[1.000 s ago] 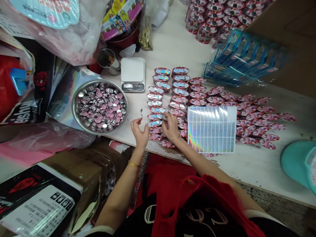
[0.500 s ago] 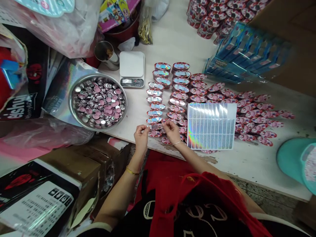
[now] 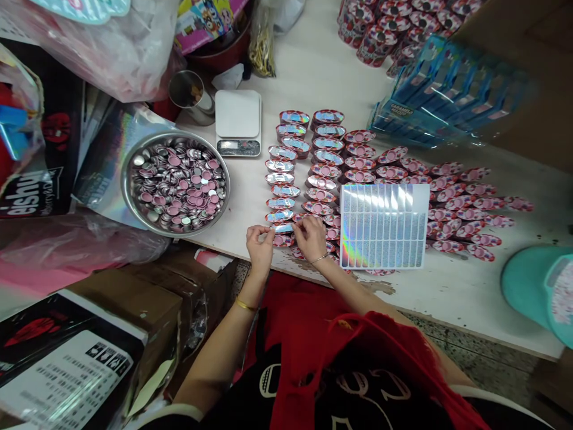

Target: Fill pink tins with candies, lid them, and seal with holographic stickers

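Note:
A small shiny sticker strip [image 3: 283,228] is stretched between my two hands, over an oval-topped packet near the table's front edge. My left hand [image 3: 260,246] pinches its left end, my right hand [image 3: 310,239] its right end. Rows of red and pink oval packets [image 3: 317,208] stand on the table. Those in the left column carry shiny strips on top; many farther right show pink discs. A sheet of holographic stickers [image 3: 384,227] lies over some packets to the right of my right hand.
A steel bowl of small discs [image 3: 176,185] and a white scale [image 3: 238,122] are at the left. Blue boxes in plastic [image 3: 430,101] stand at the back right, a teal tub [image 3: 528,286] at the far right. Cardboard boxes [image 3: 134,298] sit lower left.
The strip between my hands now lies flatter and shows brighter over the packet. My left hand has shifted slightly right. The whole view has shifted a little.

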Tool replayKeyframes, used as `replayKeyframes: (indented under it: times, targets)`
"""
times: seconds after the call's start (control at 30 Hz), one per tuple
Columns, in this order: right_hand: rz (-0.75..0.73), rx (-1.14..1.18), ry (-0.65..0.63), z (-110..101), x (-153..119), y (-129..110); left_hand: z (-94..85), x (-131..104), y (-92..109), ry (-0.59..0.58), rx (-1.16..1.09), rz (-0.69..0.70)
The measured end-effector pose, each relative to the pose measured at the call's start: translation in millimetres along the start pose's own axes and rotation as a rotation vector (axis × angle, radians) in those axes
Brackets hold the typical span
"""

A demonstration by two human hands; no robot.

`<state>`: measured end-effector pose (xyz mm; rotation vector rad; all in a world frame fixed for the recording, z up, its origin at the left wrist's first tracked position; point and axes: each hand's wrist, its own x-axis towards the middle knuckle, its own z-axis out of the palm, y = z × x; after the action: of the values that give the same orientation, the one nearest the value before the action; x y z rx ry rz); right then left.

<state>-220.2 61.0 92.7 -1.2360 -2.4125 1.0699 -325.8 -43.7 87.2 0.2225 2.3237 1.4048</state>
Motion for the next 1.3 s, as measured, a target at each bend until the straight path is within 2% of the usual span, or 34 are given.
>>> replayKeyframes:
  times: [0.1,0.23,0.4,0.47,0.53,0.57,0.63,0.7,0.77,0.83,0.87,0.93,1.0,1.1,1.2,1.3]
  targets:
    - [-0.096,-0.202,-0.020,2,3,3,3.4,0,-7,0.019,0.184,0.084]
    - [-0.156,-0.278,-0.050,6,6,9,9.1,-3,-10,0.020,0.429,0.097]
    - [-0.151,-0.193,-0.040,11,8,12,2.0,1,-15,0.060,0.533,0.117]
    - [-0.195,-0.125,-0.044,5,9,12,-1.3,4,-10,0.110,0.510,0.163]
    - [-0.246,-0.043,-0.017,-10,12,19,7.5,7,2,0.137,0.448,0.267]
    - [-0.258,-0.007,0.022,-22,14,25,19.0,9,11,0.117,0.411,0.339]
    - [-0.238,0.029,0.144,-54,20,45,57.6,9,37,-0.048,0.350,0.520]
    - [-0.162,0.010,0.303,-94,25,74,111.5,3,68,-0.274,0.340,0.703]
    - [-0.082,-0.052,0.435,-134,29,109,169.6,-5,97,-0.432,0.405,0.838]
    - [-0.006,-0.137,0.506,-167,34,147,219.6,-12,117,-0.508,0.522,0.914]
    - [0.035,-0.178,0.521,-179,36,164,238.8,-13,122,-0.524,0.586,0.932]
    - [0.121,-0.246,0.525,-195,42,195,263.3,-12,124,-0.532,0.693,0.942]
    - [0.193,-0.278,0.512,-203,48,215,270.6,-9,119,-0.534,0.738,0.936]
    - [0.231,-0.211,0.495,-210,55,224,260.2,-2,111,-0.601,0.673,0.922]
    - [0.184,0.106,0.378,-217,58,217,241.9,1,112,-0.724,0.550,0.904]
    - [0.163,0.461,0.222,-220,57,201,230.2,-3,125,-0.725,0.492,0.923]
